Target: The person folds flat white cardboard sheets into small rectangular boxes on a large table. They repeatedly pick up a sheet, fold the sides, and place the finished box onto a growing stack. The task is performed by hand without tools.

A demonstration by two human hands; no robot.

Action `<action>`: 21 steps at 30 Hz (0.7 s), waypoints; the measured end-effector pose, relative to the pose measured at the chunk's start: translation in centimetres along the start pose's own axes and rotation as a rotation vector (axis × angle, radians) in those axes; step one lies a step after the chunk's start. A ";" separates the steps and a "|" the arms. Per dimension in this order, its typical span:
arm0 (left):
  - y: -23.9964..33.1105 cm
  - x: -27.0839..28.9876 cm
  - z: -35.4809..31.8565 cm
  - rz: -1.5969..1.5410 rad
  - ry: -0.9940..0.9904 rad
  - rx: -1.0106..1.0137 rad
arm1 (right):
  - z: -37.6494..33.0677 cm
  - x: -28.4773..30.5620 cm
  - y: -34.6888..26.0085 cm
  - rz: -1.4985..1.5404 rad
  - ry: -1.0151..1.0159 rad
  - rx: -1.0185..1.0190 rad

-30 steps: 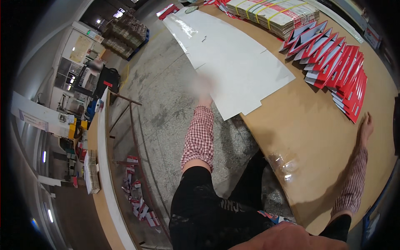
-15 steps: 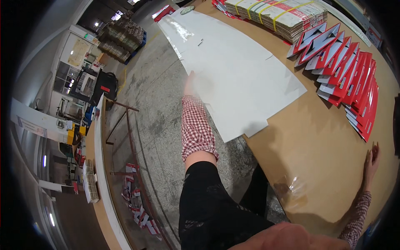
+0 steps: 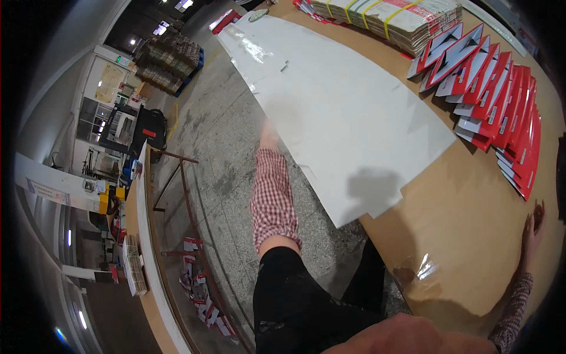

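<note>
A large white sheet of cardboard point(image 3: 354, 124) with cut notches along its edges lies across the brown table, its near-left side jutting out over the floor. At that side edge is my left hand point(image 3: 269, 134), touching or overlapping the sheet; its fingers are blurred and partly hidden, so I cannot make out a grip. My right hand point(image 3: 533, 227) rests on the brown table surface point(image 3: 466, 236) at the far right, thumb and fingers apart, with nothing seen in it. Just beyond it stands a fanned row of folded red-and-white cardboard pieces point(image 3: 495, 100).
A stack of flat cardboard bound with yellow straps point(image 3: 383, 20) sits at the back. Clear tape point(image 3: 425, 268) sticks near the front edge. To the left, a metal frame point(image 3: 187, 194) stands over red-and-white scraps point(image 3: 206, 307) on the floor, beside another long table point(image 3: 141, 236).
The white sheet has shifted to the right and nearer to me. My left hand has come slightly nearer along its edge. My right hand stays at about the same spot on the table.
</note>
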State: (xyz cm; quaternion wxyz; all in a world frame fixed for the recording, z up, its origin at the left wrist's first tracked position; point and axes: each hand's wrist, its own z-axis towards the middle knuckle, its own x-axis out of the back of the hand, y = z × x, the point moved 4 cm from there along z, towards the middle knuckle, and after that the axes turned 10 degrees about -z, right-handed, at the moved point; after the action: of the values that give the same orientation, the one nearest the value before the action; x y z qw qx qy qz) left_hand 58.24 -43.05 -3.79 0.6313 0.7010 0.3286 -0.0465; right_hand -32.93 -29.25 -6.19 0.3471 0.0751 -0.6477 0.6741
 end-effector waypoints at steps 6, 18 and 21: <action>-6.6 -0.6 -6.5 0.036 0.003 -0.013 | -0.4 1.7 -0.3 -0.005 0.091 0.091; -12.5 -5.8 -26.7 -0.022 0.052 0.245 | -28.4 7.3 -12.3 -0.292 0.105 0.295; -10.6 -1.3 -26.8 0.099 0.054 0.166 | -34.0 7.3 -9.9 -0.147 0.055 0.255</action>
State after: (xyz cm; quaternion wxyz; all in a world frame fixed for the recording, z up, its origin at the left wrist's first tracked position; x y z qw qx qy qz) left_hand 42.34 -19.22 -6.91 0.5635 0.7671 0.3056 -0.0235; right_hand -20.96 4.12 0.92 0.4009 0.1471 -0.5397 0.7255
